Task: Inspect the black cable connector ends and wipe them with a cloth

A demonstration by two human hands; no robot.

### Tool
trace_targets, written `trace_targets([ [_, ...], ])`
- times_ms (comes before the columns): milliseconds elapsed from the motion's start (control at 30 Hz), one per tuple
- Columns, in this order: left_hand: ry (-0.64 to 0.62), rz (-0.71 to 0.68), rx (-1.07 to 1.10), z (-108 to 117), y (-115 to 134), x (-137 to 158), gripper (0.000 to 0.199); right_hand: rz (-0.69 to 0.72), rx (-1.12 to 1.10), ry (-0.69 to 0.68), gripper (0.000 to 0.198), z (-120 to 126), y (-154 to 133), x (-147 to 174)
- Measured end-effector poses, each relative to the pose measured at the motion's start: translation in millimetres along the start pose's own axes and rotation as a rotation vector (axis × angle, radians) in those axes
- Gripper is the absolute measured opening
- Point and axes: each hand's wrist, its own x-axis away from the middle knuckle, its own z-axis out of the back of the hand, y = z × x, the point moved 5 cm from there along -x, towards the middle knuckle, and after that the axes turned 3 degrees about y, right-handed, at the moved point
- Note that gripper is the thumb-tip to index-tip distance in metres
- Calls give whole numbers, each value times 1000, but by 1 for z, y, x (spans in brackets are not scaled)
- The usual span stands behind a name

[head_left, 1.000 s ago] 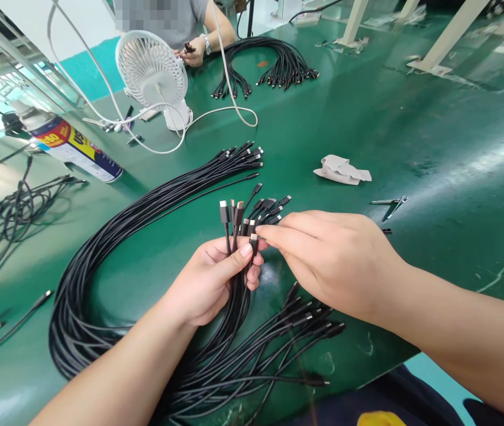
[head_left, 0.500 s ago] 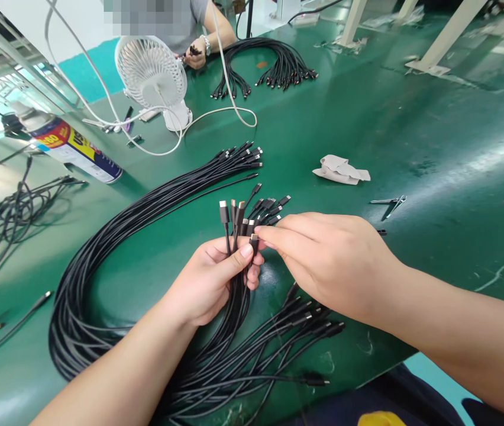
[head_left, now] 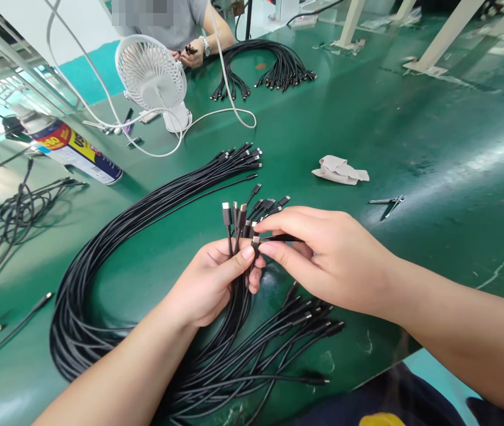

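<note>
My left hand (head_left: 229, 272) is closed round a bunch of black USB cables (head_left: 239, 296), with several plugs standing up above the fingers. Its thumb presses on one USB-C plug (head_left: 256, 244), whose metal tip points up. My right hand (head_left: 336, 260) pinches what looks like slim black tweezers (head_left: 284, 238). Their pointed end is at that plug's metal tip; whether it touches I cannot tell. The cables run down and loop round to the left. More plug ends (head_left: 307, 316) of the bundle lie on the table below my right hand.
On the green table (head_left: 412, 136) lie a crumpled paper (head_left: 341, 170) and nail clippers (head_left: 387, 206). A white fan (head_left: 151, 74), a spray can (head_left: 77, 151) and tangled cables (head_left: 16, 207) stand or lie leftward. Across the table, a person's hand (head_left: 193, 53) holds small dark pieces near another cable bundle (head_left: 274, 59).
My right hand has turned and its fingers have opened out a little, bringing the black tweezers into sight at the plug. My left hand has barely shifted and keeps its hold.
</note>
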Motion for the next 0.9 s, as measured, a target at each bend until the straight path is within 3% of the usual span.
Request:
trace_targets([
  [100,-30,8,-23,-3,-2,1,19,-129,-312,-91,9,-8,5,-4],
  [200,-32,19,-33,-3,-4,1,18,-198,-479,-133,17,-11,6,-10],
  [433,-90,17,-8,-5,-1,2,18,-162,-329,81,15,9,11,-15],
  [733,-235,1,-11,-6,-3,6,16,-239,-489,106,5,12,14,-12],
  [900,-269,-19,-47,-7,-1,8,16,-263,-459,57,18,16,12,-12],
])
